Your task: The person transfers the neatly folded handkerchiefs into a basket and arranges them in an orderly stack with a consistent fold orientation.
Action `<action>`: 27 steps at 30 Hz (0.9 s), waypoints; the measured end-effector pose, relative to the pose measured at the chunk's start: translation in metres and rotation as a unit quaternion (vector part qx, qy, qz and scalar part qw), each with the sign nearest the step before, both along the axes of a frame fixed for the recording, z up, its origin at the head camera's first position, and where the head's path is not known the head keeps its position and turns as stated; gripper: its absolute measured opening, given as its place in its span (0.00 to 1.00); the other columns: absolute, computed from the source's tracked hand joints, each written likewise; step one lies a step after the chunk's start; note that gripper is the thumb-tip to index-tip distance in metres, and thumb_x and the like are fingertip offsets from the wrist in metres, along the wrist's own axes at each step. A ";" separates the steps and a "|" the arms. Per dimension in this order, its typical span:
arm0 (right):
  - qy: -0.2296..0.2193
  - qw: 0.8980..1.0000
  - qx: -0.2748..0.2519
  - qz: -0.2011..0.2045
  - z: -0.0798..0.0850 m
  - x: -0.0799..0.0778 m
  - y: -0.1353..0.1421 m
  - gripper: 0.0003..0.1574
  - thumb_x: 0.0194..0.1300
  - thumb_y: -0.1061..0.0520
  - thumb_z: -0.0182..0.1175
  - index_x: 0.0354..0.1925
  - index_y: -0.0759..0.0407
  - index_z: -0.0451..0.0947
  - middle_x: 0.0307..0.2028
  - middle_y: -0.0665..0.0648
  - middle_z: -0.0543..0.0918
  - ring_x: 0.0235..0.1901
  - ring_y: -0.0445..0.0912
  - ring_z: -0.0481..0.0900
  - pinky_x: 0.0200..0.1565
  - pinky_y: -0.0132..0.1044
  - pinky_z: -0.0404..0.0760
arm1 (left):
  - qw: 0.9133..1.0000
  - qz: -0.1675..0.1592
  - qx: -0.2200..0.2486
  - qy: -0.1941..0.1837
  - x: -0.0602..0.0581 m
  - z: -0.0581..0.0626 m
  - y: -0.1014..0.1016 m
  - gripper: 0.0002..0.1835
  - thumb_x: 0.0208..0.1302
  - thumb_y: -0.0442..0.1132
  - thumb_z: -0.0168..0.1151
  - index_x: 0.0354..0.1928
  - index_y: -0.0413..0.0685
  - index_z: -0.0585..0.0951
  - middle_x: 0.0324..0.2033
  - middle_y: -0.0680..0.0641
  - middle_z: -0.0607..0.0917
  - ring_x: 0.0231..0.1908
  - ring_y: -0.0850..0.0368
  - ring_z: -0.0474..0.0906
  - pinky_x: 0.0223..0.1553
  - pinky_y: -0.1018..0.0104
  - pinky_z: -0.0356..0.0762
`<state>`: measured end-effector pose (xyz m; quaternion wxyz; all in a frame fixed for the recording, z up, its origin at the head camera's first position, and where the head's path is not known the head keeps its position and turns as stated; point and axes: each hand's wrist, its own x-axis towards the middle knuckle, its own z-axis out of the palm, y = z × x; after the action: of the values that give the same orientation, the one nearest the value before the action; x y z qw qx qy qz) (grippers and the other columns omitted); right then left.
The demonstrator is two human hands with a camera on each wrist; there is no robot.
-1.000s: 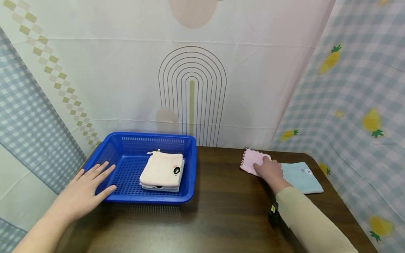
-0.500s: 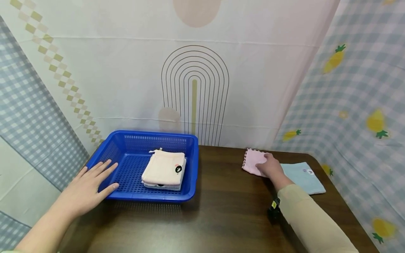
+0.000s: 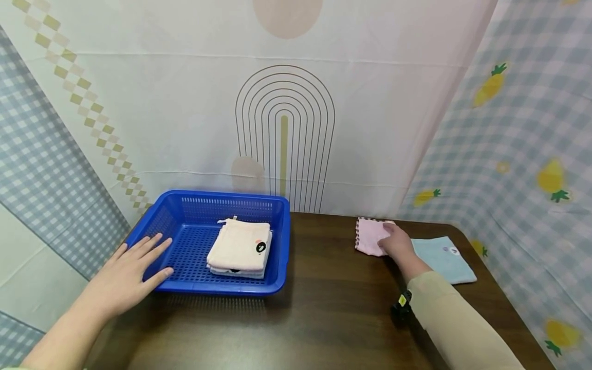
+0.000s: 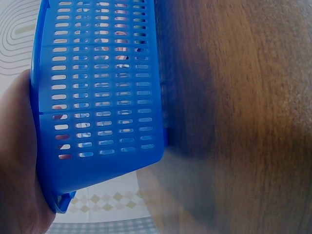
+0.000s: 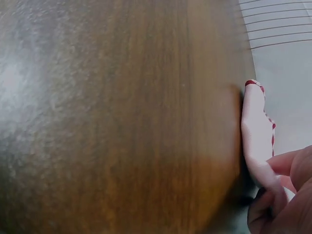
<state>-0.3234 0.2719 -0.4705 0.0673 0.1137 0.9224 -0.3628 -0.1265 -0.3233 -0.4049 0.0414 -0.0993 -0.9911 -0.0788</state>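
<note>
In the head view, my left hand (image 3: 115, 280) rests on the front left rim of a blue plastic basket (image 3: 285, 246), fingers spread and straight. Folded washcloths (image 3: 238, 245) lie stacked inside the basket at its right, a cream one with a black print on top. Over on the right of the table, my right hand (image 3: 401, 251) pinches the near right part of a pink washcloth (image 3: 369, 235) with a dark-red-and-white edging. The right wrist view shows this pink cloth (image 5: 256, 129) bent up between thumb and fingers. Beside that hand lies a light blue washcloth (image 3: 443, 261), partly covered by it.
Everything stands on a dark brown wooden table (image 3: 319, 308). A printed fabric backdrop (image 3: 194, 103) hangs along the table's back edge, and checked fabric (image 3: 522, 169) closes off the right side. A black strap device (image 3: 401, 308) is on the right wrist.
The right hand's grip has drawn the pink washcloth up slightly, so its near edge is more bent. The view shifted a little. My left hand stays on the basket.
</note>
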 end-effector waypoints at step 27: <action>0.033 0.998 -0.045 -0.027 -0.003 0.006 0.005 0.40 0.63 0.67 0.52 0.73 0.61 0.61 0.73 0.70 0.57 0.65 0.62 0.61 0.67 0.58 0.63 | 1.000 -0.001 0.000 0.001 -0.001 -0.001 -0.001 0.41 0.70 0.66 0.51 0.76 0.50 0.61 0.73 0.35 0.60 0.70 0.30 0.55 0.70 0.33 0.32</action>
<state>-0.3171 0.2767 -0.4739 0.0320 0.1238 0.9034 -0.4094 -0.1274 -0.3243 -0.4054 0.0425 -0.1003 -0.9909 -0.0786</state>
